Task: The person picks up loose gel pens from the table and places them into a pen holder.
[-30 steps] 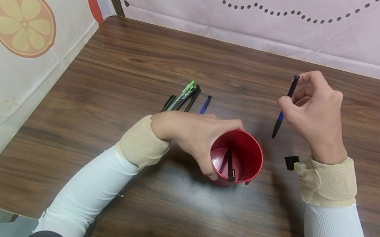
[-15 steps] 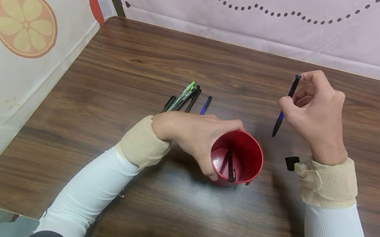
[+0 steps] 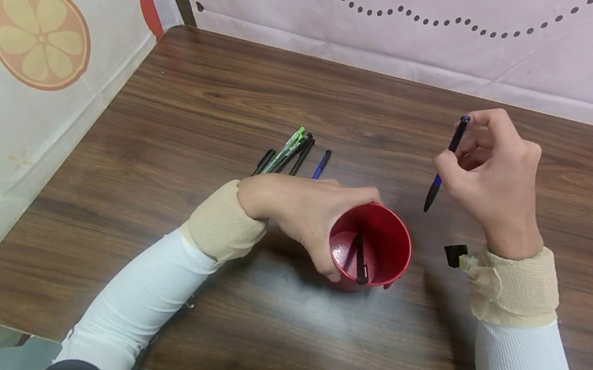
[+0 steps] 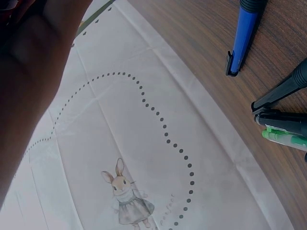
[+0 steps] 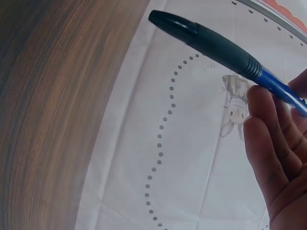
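My left hand [image 3: 315, 212] grips the red cup [image 3: 401, 242] by its left side, thumb at the near rim. A dark pen [image 3: 360, 259] leans inside the cup. Off to the right, my right hand [image 3: 495, 170] pinches a blue pen with black ends [image 3: 457, 134], held above the table and tilted. The right wrist view shows this pen [image 5: 223, 48] close up, with curled fingers [image 5: 261, 139] beneath it. In the left wrist view the left hand [image 4: 33, 72] is a dark shape at the edge, and its fingertips cannot be made out.
Beyond the left hand, several black and green pens [image 3: 286, 151] lie bunched on the wooden table [image 3: 218, 93]. A separate blue pen [image 3: 321, 164] lies just right of them, partly hidden by the hand. A printed white cloth [image 3: 405, 43] hangs behind the table.
The pen in my right hand has tilted slightly, its lower tip shifting a little up and left. My left hand and the cup stay where they were.
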The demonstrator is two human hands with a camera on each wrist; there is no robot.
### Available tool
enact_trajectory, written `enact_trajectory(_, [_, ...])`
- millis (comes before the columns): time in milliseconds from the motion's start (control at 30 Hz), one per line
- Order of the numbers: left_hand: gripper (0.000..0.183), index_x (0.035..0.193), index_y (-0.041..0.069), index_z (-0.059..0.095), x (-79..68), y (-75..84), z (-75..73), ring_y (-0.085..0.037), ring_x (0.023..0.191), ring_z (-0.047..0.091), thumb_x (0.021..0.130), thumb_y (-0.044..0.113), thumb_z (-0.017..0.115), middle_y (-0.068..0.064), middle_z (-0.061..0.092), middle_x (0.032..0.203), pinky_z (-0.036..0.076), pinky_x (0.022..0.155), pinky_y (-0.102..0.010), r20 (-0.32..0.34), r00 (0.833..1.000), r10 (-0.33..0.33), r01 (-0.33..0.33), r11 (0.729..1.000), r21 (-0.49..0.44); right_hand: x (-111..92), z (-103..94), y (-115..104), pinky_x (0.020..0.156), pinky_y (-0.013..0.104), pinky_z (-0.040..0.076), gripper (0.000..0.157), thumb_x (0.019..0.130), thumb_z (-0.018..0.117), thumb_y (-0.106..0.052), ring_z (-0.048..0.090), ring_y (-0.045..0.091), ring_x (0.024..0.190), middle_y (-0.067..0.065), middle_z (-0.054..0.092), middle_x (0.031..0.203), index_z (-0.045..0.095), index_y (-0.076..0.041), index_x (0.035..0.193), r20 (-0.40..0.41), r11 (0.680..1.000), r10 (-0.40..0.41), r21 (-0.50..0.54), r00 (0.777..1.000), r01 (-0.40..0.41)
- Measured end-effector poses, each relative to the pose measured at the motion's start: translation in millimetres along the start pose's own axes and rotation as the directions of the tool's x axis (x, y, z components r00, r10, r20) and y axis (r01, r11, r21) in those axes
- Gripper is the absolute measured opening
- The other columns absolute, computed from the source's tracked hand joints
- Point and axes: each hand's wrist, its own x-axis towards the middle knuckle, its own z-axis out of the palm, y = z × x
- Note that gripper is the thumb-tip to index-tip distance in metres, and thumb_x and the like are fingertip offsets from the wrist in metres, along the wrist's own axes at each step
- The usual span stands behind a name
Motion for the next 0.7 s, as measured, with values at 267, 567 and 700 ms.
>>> enact_trajectory(267, [0.080,0.135,0.014,0.046,0.4,0.7,0.3,-0.016,0.116,0.057,0.067,0.017,0.089,0.003,0.058,0.131,0.053,0.091,-0.038,-0.004,1.000,-0.006,0.006,1.000,0.005,0.1,0.1,-4.4,0.052,0.011,0.043,0.027,0.074,0.060,0.001,0.055,0.000,0.048,0.003,0.066,0.066,0.060,0.006,0.101,-0.018,0.999,-0.020,0.033,1.000,0.021])
enact_trajectory(567, [0.081,0.135,0.013,0.045,0.4,0.3,0.5,-0.015,0.116,0.057,0.067,0.016,0.089,0.002,0.058,0.132,0.053,0.091,-0.037,-0.007,1.000,-0.002,0.002,1.000,0.007,1.4,-0.9,-5.6,0.051,0.010,0.044,0.027,0.076,0.061,-0.002,0.057,-0.001,0.050,0.002,0.066,0.067,0.060,0.008,0.101,-0.024,0.998,-0.054,0.036,0.998,0.055])
enact_trajectory(700, [0.080,0.134,0.014,0.046,0.6,0.0,0.4,-0.015,0.116,0.057,0.068,0.017,0.089,0.002,0.059,0.131,0.053,0.091,-0.037,-0.006,1.000,0.000,0.000,1.000,0.004,1.4,-0.8,-6.8,0.052,0.010,0.044,0.028,0.076,0.061,-0.004,0.057,-0.002,0.050,-0.004,0.065,0.067,0.061,0.008,0.101,-0.037,0.997,-0.056,0.050,0.998,0.058])
